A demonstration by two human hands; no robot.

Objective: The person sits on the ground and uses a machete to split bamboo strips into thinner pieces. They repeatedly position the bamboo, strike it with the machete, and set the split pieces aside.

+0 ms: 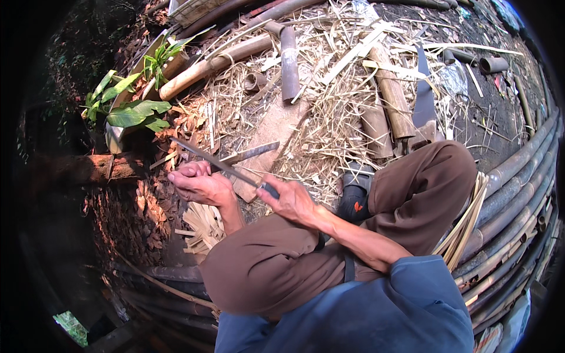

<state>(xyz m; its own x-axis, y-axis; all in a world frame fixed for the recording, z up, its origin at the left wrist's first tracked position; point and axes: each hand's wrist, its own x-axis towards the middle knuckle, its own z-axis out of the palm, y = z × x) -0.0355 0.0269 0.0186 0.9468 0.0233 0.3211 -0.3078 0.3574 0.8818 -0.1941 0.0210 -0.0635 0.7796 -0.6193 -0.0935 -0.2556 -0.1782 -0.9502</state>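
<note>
My right hand (291,203) is closed round the dark handle of a long, narrow knife (220,165). The blade slants up to the left, passing just above my left hand (203,187). That hand is turned partly palm up with its fingers curled in; whatever lies in them, if anything, cannot be made out. Behind the knife, a dark flat strip (253,153), perhaps another blade, lies over a worn wooden plank (276,129). Below my left wrist a bundle of pale split bamboo strips (203,226) fans out beside my knee.
Bamboo shavings (329,129) cover the ground ahead. Cut bamboo tubes (289,65) and a thick bamboo piece (391,97) lie among them, near a wide saw blade (424,88). Long bamboo poles (506,206) are stacked at the right. Green leaves (132,112) grow at the left.
</note>
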